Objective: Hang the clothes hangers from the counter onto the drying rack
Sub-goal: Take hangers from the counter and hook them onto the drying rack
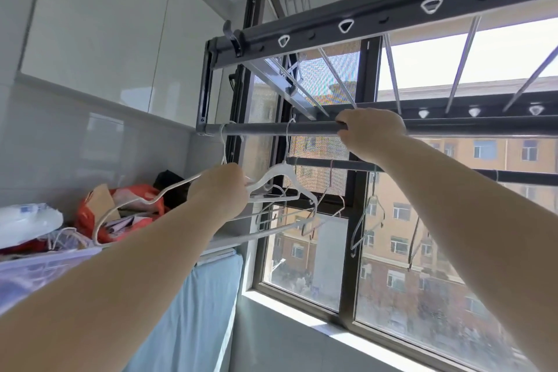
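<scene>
Left hand (222, 187) grips white hanger (169, 190) under rail (271, 129), near its end | right hand (370, 130) clasps rail

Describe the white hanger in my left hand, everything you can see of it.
The white hanger is thin, likely coated wire or slim plastic, with a notched shoulder. Its hook seems looped over the grey rail near the rail's left end. The left hand grips it below the neck. It sits tilted, one shoulder sloping down to the left; the other side is hidden by the hand.
</scene>
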Motion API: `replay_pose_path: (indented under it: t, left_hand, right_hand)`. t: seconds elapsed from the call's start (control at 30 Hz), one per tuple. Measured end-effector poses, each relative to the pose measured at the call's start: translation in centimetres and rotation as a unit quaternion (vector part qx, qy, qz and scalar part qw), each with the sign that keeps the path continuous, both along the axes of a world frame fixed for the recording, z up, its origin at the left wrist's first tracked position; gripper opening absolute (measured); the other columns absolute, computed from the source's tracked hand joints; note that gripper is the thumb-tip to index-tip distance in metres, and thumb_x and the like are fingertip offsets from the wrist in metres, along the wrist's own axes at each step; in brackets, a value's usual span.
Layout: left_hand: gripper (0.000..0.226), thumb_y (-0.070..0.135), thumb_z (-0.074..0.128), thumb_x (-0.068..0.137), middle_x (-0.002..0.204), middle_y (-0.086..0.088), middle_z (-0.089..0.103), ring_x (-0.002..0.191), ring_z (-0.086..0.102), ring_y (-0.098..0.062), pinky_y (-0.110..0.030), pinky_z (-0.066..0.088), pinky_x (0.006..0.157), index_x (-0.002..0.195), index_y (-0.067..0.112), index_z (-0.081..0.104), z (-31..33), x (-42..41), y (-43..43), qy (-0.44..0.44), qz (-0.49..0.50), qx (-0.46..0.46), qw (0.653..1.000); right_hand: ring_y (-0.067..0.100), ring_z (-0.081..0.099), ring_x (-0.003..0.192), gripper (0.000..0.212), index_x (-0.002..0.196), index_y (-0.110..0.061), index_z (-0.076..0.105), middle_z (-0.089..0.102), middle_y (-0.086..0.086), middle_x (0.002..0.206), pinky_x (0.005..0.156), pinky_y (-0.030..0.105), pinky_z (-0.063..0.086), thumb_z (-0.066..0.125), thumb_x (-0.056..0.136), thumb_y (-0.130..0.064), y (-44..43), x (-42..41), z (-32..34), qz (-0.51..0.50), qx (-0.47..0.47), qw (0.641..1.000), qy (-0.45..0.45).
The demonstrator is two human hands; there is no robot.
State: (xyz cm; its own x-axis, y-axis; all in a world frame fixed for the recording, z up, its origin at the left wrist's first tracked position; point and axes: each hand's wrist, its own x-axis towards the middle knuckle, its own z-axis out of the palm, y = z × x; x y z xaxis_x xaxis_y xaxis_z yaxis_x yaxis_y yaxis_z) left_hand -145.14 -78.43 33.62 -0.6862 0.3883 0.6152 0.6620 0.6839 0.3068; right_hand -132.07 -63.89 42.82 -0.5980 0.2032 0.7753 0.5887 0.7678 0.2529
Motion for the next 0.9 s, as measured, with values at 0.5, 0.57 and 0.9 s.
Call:
replay_pose_path:
  t: [0.5,0.57,0.9]
  left_hand:
    - [0.020,0.012,0.046,0.090,0.087,-0.011,0.069,0.079,0.067,-0.030,-0.041,0.056,0.078,0.096,0.007,0.065,-0.3,1.2,-0.2,0.012,-0.028,0.009,0.999]
    - [0.020,0.014,0.046,0.091,0.088,-0.011,0.068,0.080,0.067,-0.029,-0.041,0.056,0.078,0.098,0.006,0.063,-0.4,1.3,-0.2,0.020,-0.029,0.004,0.999]
    - [0.028,0.030,0.051,0.088,0.081,-0.007,0.066,0.074,0.061,-0.023,-0.030,0.048,0.065,0.098,0.007,0.065,-0.2,2.0,-0.7,0.035,-0.023,-0.006,0.999]
  right_hand:
    - [0.027,0.053,0.111,0.033,0.128,-0.016,0.046,0.056,0.009,0.122,0.075,0.032,0.038,0.031,0.099,-0.020,0.2,-0.2,-0.1,-0.006,0.011,1.000,-0.005]
    - [0.027,0.053,0.111,0.033,0.128,-0.016,0.046,0.057,0.009,0.121,0.074,0.031,0.037,0.031,0.099,-0.019,0.3,-0.2,0.0,-0.004,0.012,1.000,-0.004]
    - [0.027,0.045,0.121,0.035,0.130,-0.015,0.042,0.052,0.009,0.127,0.097,0.036,0.033,0.036,0.096,-0.020,0.1,0.3,-0.5,0.014,0.010,1.000,0.002]
